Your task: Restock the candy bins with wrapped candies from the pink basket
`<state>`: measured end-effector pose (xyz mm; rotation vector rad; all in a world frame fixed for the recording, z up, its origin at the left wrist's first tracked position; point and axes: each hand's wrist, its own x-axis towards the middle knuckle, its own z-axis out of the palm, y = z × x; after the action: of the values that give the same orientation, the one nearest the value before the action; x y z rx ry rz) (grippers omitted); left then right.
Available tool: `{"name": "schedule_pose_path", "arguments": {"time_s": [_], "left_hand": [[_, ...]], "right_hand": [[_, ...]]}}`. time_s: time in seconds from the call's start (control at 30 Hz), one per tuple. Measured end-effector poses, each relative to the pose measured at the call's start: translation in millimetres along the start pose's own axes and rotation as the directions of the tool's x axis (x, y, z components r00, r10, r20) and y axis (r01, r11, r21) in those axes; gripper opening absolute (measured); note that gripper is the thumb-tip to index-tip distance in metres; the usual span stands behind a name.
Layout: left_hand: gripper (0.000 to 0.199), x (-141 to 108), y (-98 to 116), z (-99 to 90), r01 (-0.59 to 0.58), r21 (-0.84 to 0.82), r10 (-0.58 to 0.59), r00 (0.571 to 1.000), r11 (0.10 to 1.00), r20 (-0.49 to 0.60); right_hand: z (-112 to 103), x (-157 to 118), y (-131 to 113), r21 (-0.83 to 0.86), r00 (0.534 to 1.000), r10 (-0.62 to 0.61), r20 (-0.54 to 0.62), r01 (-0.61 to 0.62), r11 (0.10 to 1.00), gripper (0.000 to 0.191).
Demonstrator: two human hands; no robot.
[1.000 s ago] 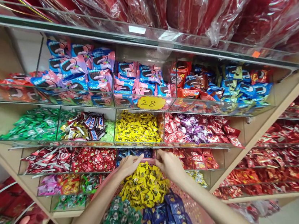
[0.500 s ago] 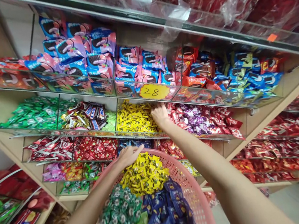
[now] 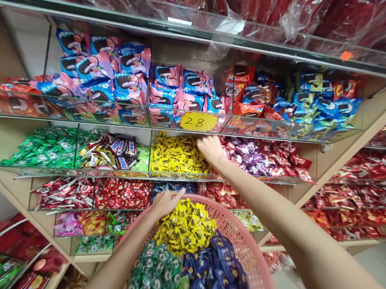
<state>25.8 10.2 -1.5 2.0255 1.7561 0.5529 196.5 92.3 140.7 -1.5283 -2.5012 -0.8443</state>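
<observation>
Right hand point(image 3: 211, 149), fingers curled, contents unclear, at yellow candies point(image 3: 176, 153) in shelf, twelve o'clock. Left hand point(image 3: 167, 204) grips rim of pink basket point(image 3: 252, 245), eleven o'clock.

I count one pink perforated plastic basket point(image 3: 255, 255), one yellow scalloped card point(image 3: 198, 121), one orange rectangular sticker point(image 3: 346, 56) and, in the basket, four differently coloured groups of small wrapped sweets point(image 3: 186, 227).
</observation>
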Motion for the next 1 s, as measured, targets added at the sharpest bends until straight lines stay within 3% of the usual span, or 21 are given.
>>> {"name": "schedule_pose_path", "arguments": {"time_s": [0.17, 0.27, 0.4, 0.5, 0.63, 0.73, 0.83, 0.9, 1.0], "left_hand": [[0.067, 4.0, 4.3, -0.7, 0.001, 0.016, -0.001, 1.0, 1.0, -0.006], [0.067, 6.5, 4.3, -0.3, -0.009, 0.018, 0.009, 1.0, 1.0, -0.007], [0.065, 8.3, 3.6, 0.8, -0.024, 0.01, 0.024, 0.999, 1.0, -0.022], [0.066, 8.3, 5.2, 1.5, -0.025, 0.021, 0.026, 0.999, 0.999, -0.036], [0.067, 7.6, 10.5, 2.4, -0.025, 0.022, 0.026, 0.999, 0.999, -0.026], [0.067, 7.4, 14.8, 3.2, -0.039, 0.013, 0.039, 0.999, 0.999, -0.014], [0.068, 6.9, 18.0, 3.4, -0.051, 0.011, 0.051, 0.999, 0.999, -0.009], [0.068, 6.1, 19.5, 3.0, -0.053, 0.012, 0.053, 0.999, 0.999, -0.007], [0.069, 4.3, 20.8, 1.9, -0.053, 0.019, 0.053, 0.999, 0.998, 0.005]], "right_hand": [[-15.7, -36.1, -13.1, 0.062, 0.984, 0.069, -0.166, -0.06, 0.996, 0.024], [-12.0, -75.5, -28.0, 0.343, 0.987, 0.134, -0.088, -0.096, 0.934, 0.021], [19.6, -124.5, -44.6, 0.802, 0.985, 0.07, 0.16, -0.171, 0.572, 0.016], [47.6, -145.4, -50.4, 0.903, 0.972, 0.033, 0.234, -0.23, 0.362, 0.018], [65.4, -156.0, -49.3, 0.942, 0.967, 0.019, 0.255, -0.253, 0.221, 0.022], [65.4, -158.2, -45.8, 0.945, 0.968, 0.0, 0.253, -0.247, 0.215, 0.022], [61.0, -158.1, -43.2, 0.941, 0.979, -0.011, 0.203, -0.192, 0.279, 0.02], [56.7, -156.7, -42.5, 0.922, 0.989, -0.029, 0.148, -0.127, 0.366, 0.018], [48.2, -152.2, -44.1, 0.824, 0.992, -0.117, 0.054, 0.022, 0.567, 0.016]]}}
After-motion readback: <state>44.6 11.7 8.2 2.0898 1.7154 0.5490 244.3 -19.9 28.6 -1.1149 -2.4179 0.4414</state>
